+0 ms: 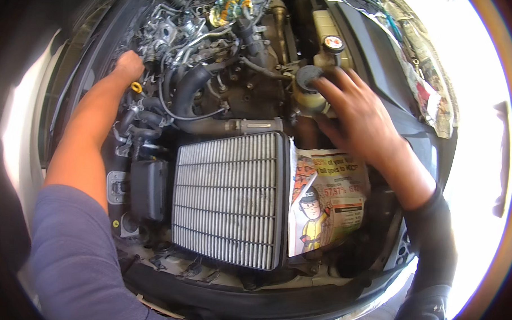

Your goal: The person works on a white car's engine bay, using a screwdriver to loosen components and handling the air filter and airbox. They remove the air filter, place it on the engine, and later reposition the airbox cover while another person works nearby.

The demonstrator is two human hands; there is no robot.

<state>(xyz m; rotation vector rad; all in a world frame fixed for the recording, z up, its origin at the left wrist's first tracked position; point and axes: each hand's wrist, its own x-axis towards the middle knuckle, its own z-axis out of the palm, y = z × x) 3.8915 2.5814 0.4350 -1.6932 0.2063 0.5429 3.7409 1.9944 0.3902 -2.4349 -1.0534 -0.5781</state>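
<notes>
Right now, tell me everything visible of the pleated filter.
The pleated filter is a rectangular panel of pale, papery-looking folds, crossed by thin dark lines and dark-rimmed on its right. It lies pleats-up between a black box and a printed sheet. The left hand and right hand are off it.
</notes>
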